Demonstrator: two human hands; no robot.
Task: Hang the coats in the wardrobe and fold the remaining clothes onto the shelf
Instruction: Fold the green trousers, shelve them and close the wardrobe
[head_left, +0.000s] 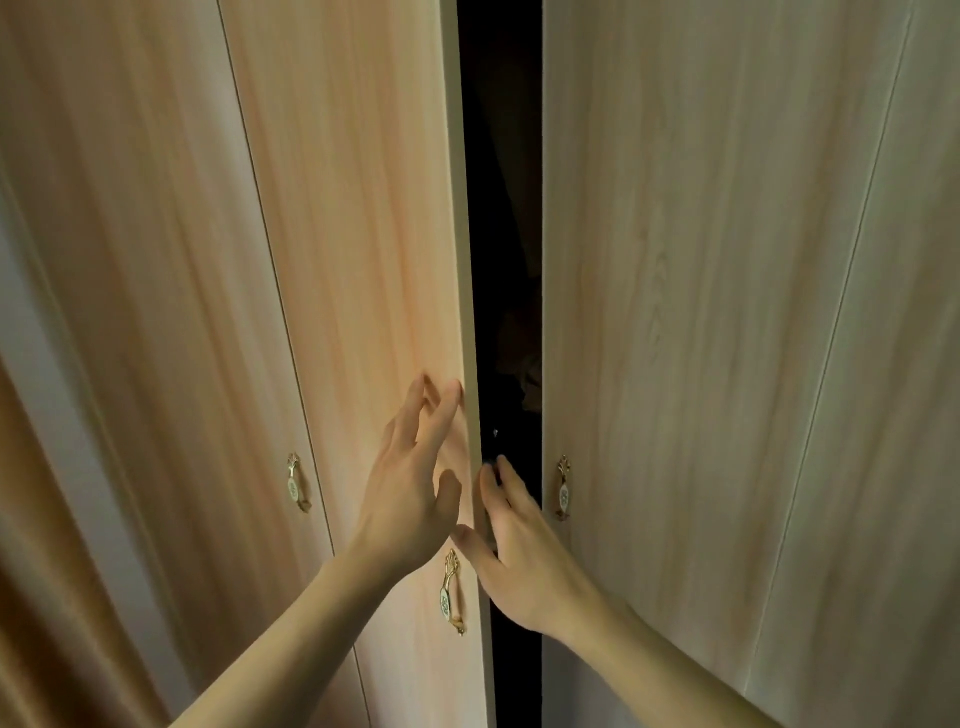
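The wardrobe fills the view with light wooden doors. One door (363, 234) stands ajar, leaving a dark gap (501, 156) beside the shut right door (701, 312). My left hand (410, 478) lies flat on the ajar door's face near its edge, fingers straight. My right hand (514, 551) holds that door's free edge, with the thumb on the front and the fingers reaching behind it into the gap. Dim shapes of clothing (519, 338) show inside, too dark to make out. No coats or loose clothes are visible outside.
A gold handle (451, 592) hangs on the ajar door just below my hands. Matching handles sit on the right door (563, 488) and on the far left door (297, 483). A brown curtain (47, 597) hangs at the far left.
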